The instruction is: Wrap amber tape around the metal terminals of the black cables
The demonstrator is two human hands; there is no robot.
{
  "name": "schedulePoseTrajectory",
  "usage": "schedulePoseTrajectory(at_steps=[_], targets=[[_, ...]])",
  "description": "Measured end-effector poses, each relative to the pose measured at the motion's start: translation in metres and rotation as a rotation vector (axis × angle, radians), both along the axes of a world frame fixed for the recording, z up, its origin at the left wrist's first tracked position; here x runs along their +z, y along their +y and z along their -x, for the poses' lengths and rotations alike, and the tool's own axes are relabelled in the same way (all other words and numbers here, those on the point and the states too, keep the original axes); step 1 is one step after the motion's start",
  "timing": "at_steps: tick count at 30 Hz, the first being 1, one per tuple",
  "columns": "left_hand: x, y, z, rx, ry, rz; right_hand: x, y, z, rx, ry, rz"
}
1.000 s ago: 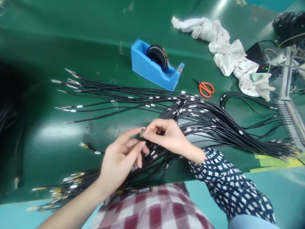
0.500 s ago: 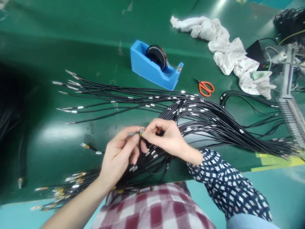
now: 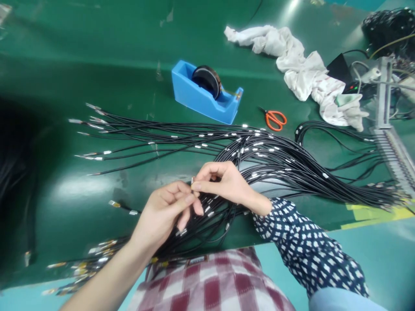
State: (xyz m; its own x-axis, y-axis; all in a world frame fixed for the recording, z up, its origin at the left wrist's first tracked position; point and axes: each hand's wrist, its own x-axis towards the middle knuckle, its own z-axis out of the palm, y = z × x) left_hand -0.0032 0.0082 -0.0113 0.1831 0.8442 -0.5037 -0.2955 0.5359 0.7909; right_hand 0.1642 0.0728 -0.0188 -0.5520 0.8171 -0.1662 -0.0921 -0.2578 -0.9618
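Between my two hands is the tip of a black cable (image 3: 192,180), with a small silvery and yellowish end mostly covered by my fingers. My right hand (image 3: 223,181) pinches this end between thumb and forefinger. Just below it, my left hand (image 3: 171,205) is closed around the cable, its fingertips almost touching my right thumb. Under and behind both hands runs a large bundle of black cables (image 3: 279,160) with white labels. One more cable end, yellow and silver (image 3: 114,204), pokes out left of my left hand.
Behind the bundle stands a blue tape dispenser (image 3: 204,103), with orange-handled scissors (image 3: 275,120) to its right. White crumpled cloth (image 3: 301,73) lies farther back. A metal rack (image 3: 394,157) is at the right edge. Finished-looking cable ends (image 3: 94,261) cluster at the near left table edge.
My fingers have shifted slightly on the cable end, so less of its tip shows. The left fingers have turned a little and spread. The whole view has moved slightly.
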Motion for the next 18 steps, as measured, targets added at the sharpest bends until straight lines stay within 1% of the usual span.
schedulePoseTrajectory(at_steps=[5, 7, 13, 16, 18], targets=[[-0.0034, -0.0003, 0.0002, -0.018, -0.032, -0.013, -0.0074, 0.0025, 0.001, 0.105, 0.098, 0.13], [-0.0036, 0.0, 0.0007, -0.026, -0.054, -0.008, -0.0084, 0.0032, 0.001, 0.133, 0.15, 0.153], [-0.0014, -0.0012, -0.0006, -0.037, -0.082, -0.001, -0.0081, 0.0033, 0.0008, 0.144, 0.188, 0.067], [-0.0013, -0.0033, -0.003, 0.0, -0.007, -0.028, -0.0062, 0.0008, 0.0018, 0.108, 0.146, 0.025], [-0.0023, -0.0048, -0.0039, 0.041, 0.089, -0.049, -0.0044, -0.0016, 0.0021, 0.081, 0.112, -0.022]])
